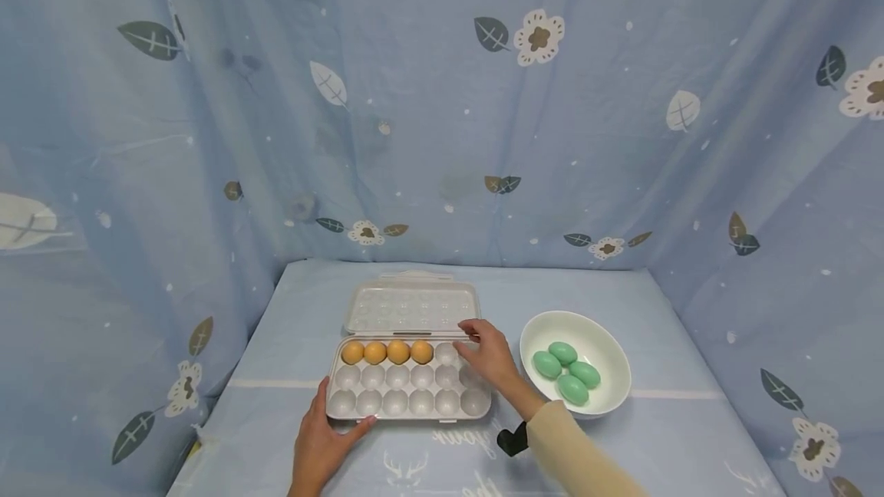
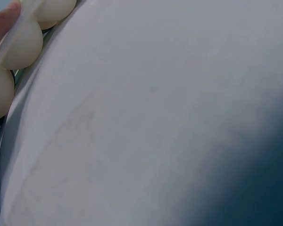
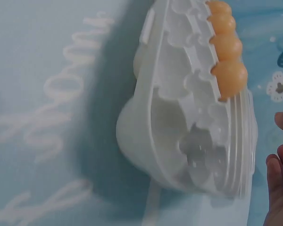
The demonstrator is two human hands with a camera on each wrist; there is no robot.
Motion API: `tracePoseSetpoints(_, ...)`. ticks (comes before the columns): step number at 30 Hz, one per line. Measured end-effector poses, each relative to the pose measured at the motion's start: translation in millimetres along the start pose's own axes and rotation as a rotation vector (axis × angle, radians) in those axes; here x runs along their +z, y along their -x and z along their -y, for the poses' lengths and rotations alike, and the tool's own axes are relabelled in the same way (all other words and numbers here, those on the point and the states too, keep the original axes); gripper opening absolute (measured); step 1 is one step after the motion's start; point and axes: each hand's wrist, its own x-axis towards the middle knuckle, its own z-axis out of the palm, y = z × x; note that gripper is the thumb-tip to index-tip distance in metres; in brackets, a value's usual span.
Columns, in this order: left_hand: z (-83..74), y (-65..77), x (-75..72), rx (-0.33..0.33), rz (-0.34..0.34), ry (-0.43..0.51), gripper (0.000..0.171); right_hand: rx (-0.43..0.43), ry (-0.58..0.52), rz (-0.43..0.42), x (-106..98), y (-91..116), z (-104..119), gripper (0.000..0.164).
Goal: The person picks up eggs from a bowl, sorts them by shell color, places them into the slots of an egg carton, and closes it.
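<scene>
A white plastic egg box (image 1: 409, 390) lies with its clear lid (image 1: 412, 307) folded back. Several orange eggs (image 1: 398, 352) fill the left part of its back row; in the right wrist view the orange eggs (image 3: 228, 46) line the far side. The two front rows of cups hold nothing. My left hand (image 1: 323, 439) holds the box's front left corner, thumb along the front rim and fingers at the left side. Over the back right corner is my right hand (image 1: 489, 355), thumb and fingers apart, nothing visible between them; it hides the last back cup.
Right of the box, close to my right forearm, stands a white bowl (image 1: 615, 378) with several green eggs (image 1: 572, 389). A pale blue patterned cloth (image 1: 691, 436) covers the table. Blue floral curtains (image 1: 428, 98) enclose the back and both sides.
</scene>
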Motion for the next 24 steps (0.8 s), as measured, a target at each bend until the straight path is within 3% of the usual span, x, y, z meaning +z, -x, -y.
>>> tracePoseSetpoints(14, 0.5, -0.8, -0.1, -0.008, 0.007, -0.005, 0.138, 0.065, -0.107, -0.093, -52, 14, -18, 0.036)
tracePoseSetpoints(24, -2.2, -0.7, -0.4, -0.02, 0.023, -0.022, 0.14, 0.106, -0.032, -0.126, -84, 32, -50, 0.038)
